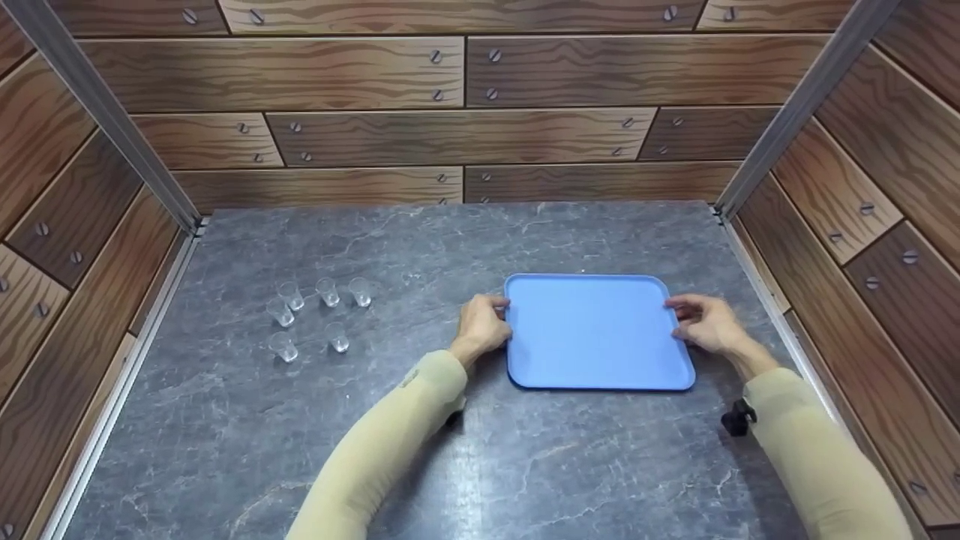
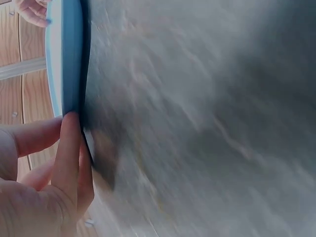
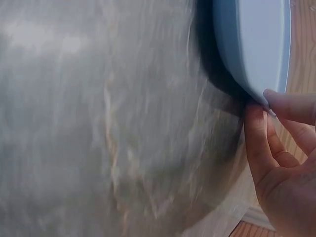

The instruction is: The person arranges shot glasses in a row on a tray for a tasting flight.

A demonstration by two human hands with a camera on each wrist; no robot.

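A blue rectangular tray [image 1: 600, 330] with rounded corners lies level at the right half of the table. At its left edge my left hand [image 1: 483, 327] grips the rim, fingers beneath it, as the left wrist view shows at the tray's side [image 2: 72, 59]. My right hand [image 1: 709, 324] pinches the opposite rim; in the right wrist view the thumb [image 3: 291, 104] is on top and fingers are under the edge. No item lies on the tray's surface. Whether its underside touches the table fully is hidden.
Several small clear glasses [image 1: 328, 292] stand in a loose group on the left of the grey marbled table [image 1: 420, 232]. Another small clear item [image 1: 411, 277] lies right of them. Wood-patterned walls [image 1: 465, 135] close in the back and both sides.
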